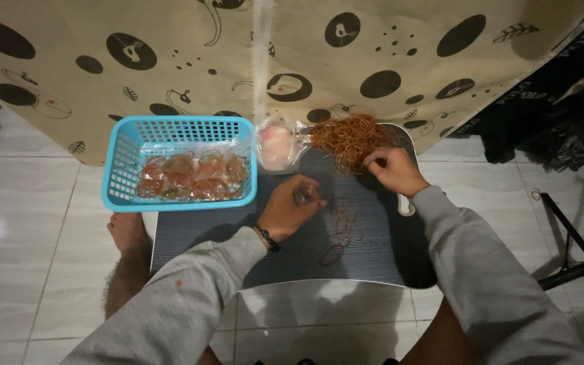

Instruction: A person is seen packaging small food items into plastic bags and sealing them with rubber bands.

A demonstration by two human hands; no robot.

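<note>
The right hand (pixel 395 169) pinches into the far heap of orange rubber bands (pixel 349 138); the left hand (pixel 290 208) closes on a small clear plastic bag (pixel 303 195), right of the blue plastic basket (pixel 178 162).

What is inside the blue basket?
The basket holds small clear bags of orange-brown rubber bands. Whatever lies beneath the bags is covered, so it cannot be seen.

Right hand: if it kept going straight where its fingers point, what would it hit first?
The right hand points up-left into the pile of rubber bands; its fingertips seem already at the pile's edge, so that comes first.
</note>
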